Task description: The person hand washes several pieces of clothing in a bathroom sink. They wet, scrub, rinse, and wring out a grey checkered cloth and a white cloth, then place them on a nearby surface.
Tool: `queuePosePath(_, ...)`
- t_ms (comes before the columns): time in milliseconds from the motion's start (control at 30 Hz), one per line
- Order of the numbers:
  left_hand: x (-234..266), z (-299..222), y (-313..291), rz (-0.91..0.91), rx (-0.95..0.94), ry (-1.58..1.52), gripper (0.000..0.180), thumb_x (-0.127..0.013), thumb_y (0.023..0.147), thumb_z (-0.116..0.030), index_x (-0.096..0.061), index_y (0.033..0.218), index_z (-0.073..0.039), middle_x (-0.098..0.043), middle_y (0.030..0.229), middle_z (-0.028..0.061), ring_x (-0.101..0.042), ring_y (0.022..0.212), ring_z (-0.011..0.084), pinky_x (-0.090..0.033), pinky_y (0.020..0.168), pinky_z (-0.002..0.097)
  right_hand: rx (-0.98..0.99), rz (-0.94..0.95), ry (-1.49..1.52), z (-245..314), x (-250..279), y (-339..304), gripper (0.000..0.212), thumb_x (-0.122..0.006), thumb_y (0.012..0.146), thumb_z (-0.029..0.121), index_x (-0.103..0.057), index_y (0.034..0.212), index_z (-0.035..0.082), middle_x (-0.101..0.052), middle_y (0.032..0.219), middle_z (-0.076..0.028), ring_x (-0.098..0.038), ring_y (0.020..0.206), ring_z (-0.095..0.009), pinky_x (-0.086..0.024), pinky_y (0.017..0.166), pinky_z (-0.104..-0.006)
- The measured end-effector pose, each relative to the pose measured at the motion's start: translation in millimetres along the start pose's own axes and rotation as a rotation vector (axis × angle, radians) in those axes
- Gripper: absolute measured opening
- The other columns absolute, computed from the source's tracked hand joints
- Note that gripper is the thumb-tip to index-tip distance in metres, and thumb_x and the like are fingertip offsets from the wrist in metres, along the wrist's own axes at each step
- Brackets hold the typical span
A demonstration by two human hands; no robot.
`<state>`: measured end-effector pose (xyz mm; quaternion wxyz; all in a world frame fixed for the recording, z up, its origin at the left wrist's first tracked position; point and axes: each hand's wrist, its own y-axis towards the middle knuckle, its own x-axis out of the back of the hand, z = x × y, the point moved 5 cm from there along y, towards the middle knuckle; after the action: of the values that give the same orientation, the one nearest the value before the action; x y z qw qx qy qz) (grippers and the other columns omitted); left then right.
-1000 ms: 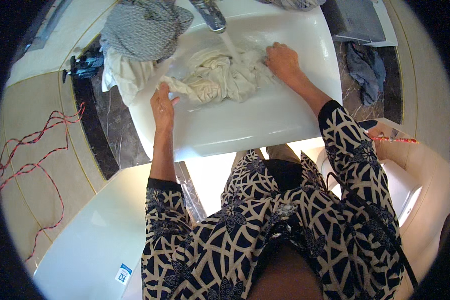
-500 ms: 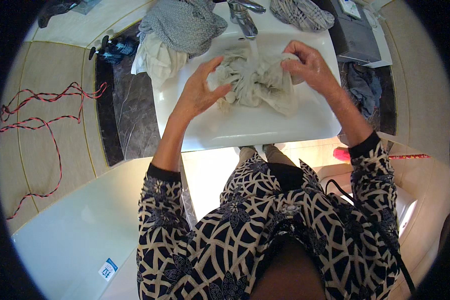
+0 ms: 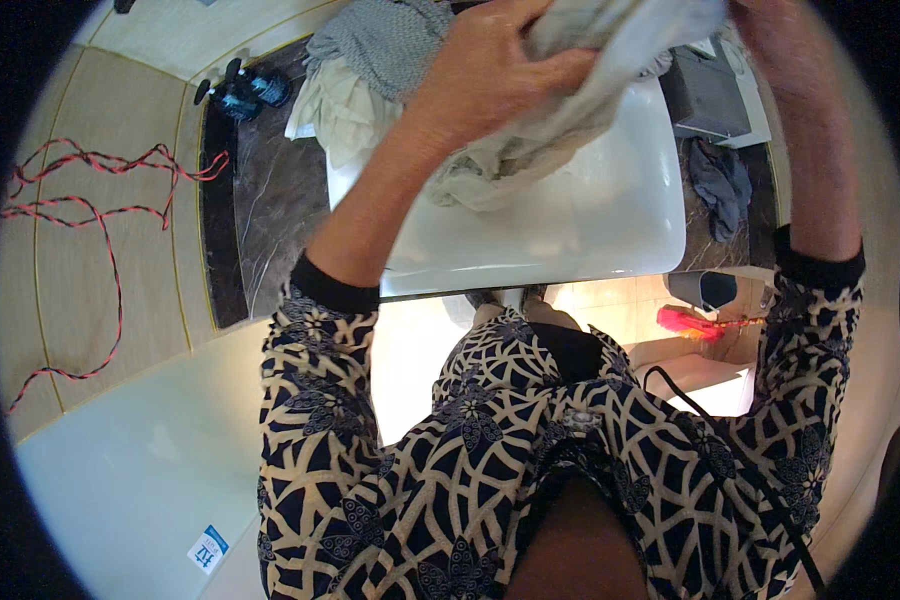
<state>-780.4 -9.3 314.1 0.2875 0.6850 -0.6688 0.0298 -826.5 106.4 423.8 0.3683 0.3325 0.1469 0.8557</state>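
A pale, wet-looking cloth (image 3: pixel 540 150) is lifted high over the white sink (image 3: pixel 610 225), its lower folds hanging down into the basin. My left hand (image 3: pixel 490 75) grips it, thumb pressed against the fabric. Toward the upper right, the cloth stretches to my right hand (image 3: pixel 785 45), which is closed on that end; its fingertips are partly cut off by the view's top edge. A grey knitted garment (image 3: pixel 375 45) and a cream cloth (image 3: pixel 345 110) lie bunched at the sink's left rim. The raised cloth and my left hand hide the faucet.
Dark pump bottles (image 3: pixel 245 95) stand on the marble counter (image 3: pixel 280 200) at left. To the right are a grey box (image 3: pixel 708 95) and a dark crumpled cloth (image 3: pixel 720 185). A red-and-black cord (image 3: pixel 115 290) runs along the left wall. A red brush head (image 3: pixel 688 322) lies lower right.
Both hands have risen from the basin, lifting the pale cloth and spreading it between them. My right hand has moved up and right. The faucet and its running water are now covered.
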Motion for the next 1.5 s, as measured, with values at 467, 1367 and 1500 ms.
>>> queuePosePath(467, -24, 66, -63, -0.459, 0.293, -0.067, 0.039, -0.064, 0.058, -0.024, -0.054, 0.084, 0.003, -0.057, 0.079, 0.0180, -0.056, 0.070, 0.0258, -0.044, 0.064, 0.0335, -0.602, 0.110, -0.021, -125, -124, -154, 0.036, -0.064, 0.069, 0.026, -0.055, 0.093, 0.001, -0.059, 0.079, -0.008, -0.055, 0.073, -0.012, -0.044, 0.066, -0.0266)
queuePosePath(1367, 155, -33, -37, -0.659, 0.174, -0.170, 0.042, -0.062, 0.067, -0.023, -0.054, 0.098, 0.006, -0.054, 0.100, 0.0134, -0.052, 0.093, 0.0209, -0.037, 0.087, 0.0322, 0.055, 0.017, 0.074, -64, -7, -6, 0.020, -0.054, 0.073, 0.019, -0.056, 0.079, 0.000, -0.056, 0.070, -0.005, -0.051, 0.065, -0.014, -0.041, 0.061, -0.0268)
queuePosePath(1500, 91, 27, -89, -0.309, 0.457, -0.182, 0.053, -0.068, 0.057, -0.021, -0.049, 0.100, 0.003, -0.055, 0.091, 0.0098, -0.053, 0.085, 0.0188, -0.040, 0.080, 0.0301, -0.336, 0.098, 0.077, -128, -45, -88, 0.034, -0.057, 0.075, 0.030, -0.058, 0.092, 0.001, -0.057, 0.079, -0.007, -0.052, 0.073, -0.012, -0.041, 0.067, -0.0263)
